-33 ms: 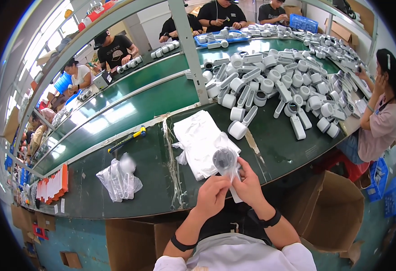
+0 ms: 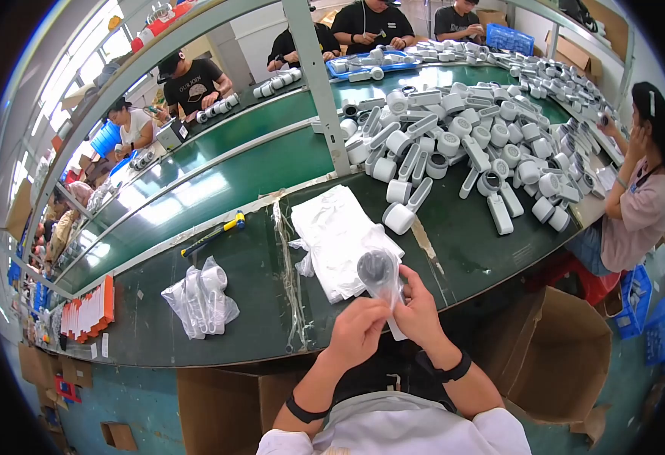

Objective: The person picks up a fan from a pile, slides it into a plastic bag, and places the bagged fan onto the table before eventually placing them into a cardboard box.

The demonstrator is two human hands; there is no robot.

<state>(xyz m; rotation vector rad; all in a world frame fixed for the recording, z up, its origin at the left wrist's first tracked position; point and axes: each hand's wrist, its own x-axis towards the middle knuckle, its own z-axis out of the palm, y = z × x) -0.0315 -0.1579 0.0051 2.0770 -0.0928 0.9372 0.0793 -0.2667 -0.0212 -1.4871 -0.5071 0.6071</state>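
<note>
Close in front of me, both hands are at a white handled device (image 2: 378,271) with a round, dark-faced head, which sits inside a clear plastic bag (image 2: 388,292). My right hand (image 2: 418,309) is closed around the bagged handle from the right, thumb on top. From the left, my left hand (image 2: 359,327) pinches the bag's film near the handle, its fingers closed. Beneath the device's head lies a stack of white plastic bags (image 2: 332,227). Several bagged devices (image 2: 202,299) rest on the dark table to the left.
A large heap of unbagged white devices (image 2: 469,140) covers the table's far right. A yellow-and-black hammer (image 2: 215,233) lies left of the bag stack, and orange-and-white cards (image 2: 90,312) stand farther left. Open cardboard boxes (image 2: 552,356) are below the table edge. Co-workers (image 2: 639,182) sit around.
My left fingers have shifted slightly to the right along the bag. The device stays almost in place in my right hand.
</note>
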